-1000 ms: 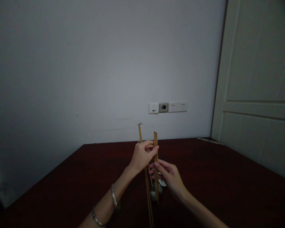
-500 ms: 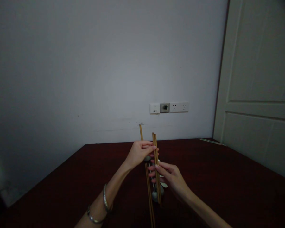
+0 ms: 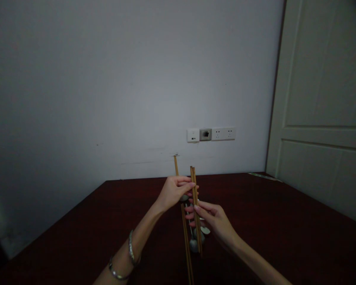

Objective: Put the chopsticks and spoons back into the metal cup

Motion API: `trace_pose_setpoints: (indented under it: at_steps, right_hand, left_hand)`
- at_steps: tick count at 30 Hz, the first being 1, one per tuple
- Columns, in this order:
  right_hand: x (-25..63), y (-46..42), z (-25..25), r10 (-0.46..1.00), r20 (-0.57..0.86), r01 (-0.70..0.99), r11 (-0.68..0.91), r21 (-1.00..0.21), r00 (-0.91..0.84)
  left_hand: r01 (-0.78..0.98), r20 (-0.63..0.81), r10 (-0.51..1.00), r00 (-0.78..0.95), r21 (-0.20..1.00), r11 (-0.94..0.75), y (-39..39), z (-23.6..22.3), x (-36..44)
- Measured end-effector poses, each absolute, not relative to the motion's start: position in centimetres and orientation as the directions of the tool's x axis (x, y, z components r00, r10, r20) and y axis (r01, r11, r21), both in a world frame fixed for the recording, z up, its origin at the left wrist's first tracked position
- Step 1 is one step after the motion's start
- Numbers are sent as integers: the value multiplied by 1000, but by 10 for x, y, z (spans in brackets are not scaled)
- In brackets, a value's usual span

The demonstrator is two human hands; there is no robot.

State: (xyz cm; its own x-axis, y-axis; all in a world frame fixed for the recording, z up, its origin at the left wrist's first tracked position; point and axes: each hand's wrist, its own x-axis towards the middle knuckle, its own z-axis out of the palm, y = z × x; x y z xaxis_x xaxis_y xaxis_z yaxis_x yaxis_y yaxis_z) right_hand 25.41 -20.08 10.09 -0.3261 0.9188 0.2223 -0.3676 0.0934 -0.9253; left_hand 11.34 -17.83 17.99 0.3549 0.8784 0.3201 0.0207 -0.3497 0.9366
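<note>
Centre, over the dark red, smooth table [image 3: 112, 221]: two chopsticks [image 3: 195, 196], slim, straight, of yellow-brown wood, leaning slightly. Pinched higher up by thumb and fingers of the left hand [image 3: 173, 192], lower down by those of the right hand [image 3: 216, 221]. To their left: a second pair [image 3: 186, 237], likewise two, passing behind the left hand. Beneath: two grey, round-bowled spoons [image 3: 194, 246] and one pale oval piece [image 3: 205, 230], identity unclear. On the left forearm: two silvery bangles [image 3: 131, 249]. Compared with one second earlier: left hand shifted slightly leftward, held chopsticks more tilted, grey rounded object [image 3: 184, 197] exposed below the left thumb.
</note>
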Motion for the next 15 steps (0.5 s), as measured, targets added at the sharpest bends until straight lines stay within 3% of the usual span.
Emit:
trace_pose_setpoints:
  at_steps: [15]
  right_hand:
    - [254, -204, 106, 924, 213, -375, 83, -923, -319]
  left_hand:
    - [-3, 319, 875, 365, 940, -342, -177, 178, 113]
